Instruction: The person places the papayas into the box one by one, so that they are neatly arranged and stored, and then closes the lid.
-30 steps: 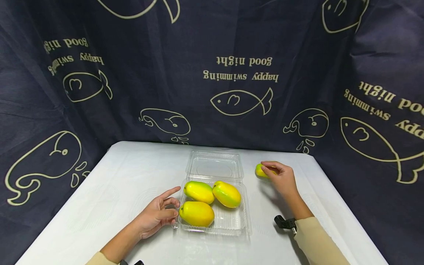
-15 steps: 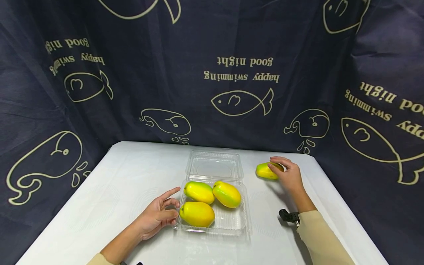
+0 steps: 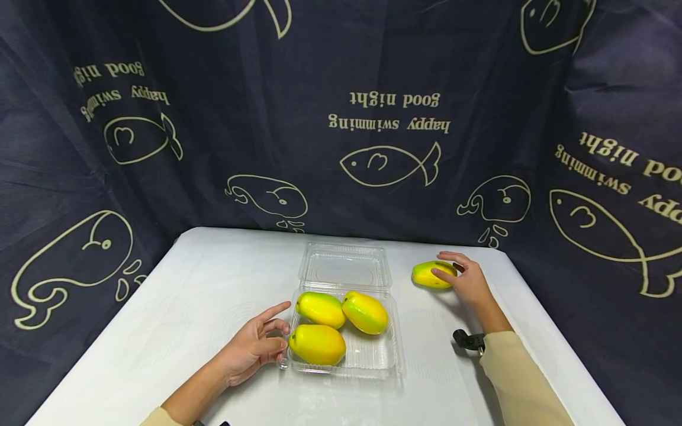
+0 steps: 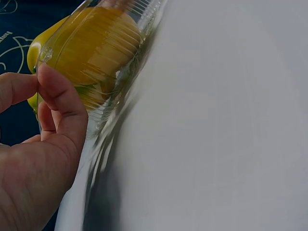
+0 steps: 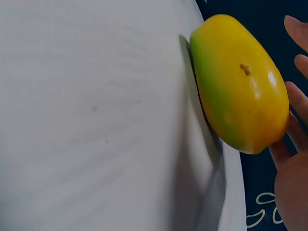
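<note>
In the head view, a clear plastic clamshell box [image 3: 370,355] lies with its lid folded back, holding three yellow-green mangoes [image 3: 318,344]. At its left side my left hand [image 3: 256,346] pinches the rim between thumb and finger, as the left wrist view shows up close. A separate mango [image 3: 433,274] rests on the table to the right of the lid. My right hand [image 3: 471,282] is at its right end, fingers spread loosely around it. The right wrist view shows the same mango [image 5: 236,91] with the fingers [image 5: 298,101] extended behind and beside it, not curled round it.
The box's transparent lid [image 3: 345,266] lies toward the back of the white-covered table [image 3: 240,260]. A dark curtain [image 3: 298,77] printed with fish and whales rises behind and at both sides. Black wrist straps [image 3: 469,341] show near the sleeves.
My right hand has slid to the right from the mango's left part to its right end, uncovering more of it, and its fingers have loosened. My left hand and the box have stayed put.
</note>
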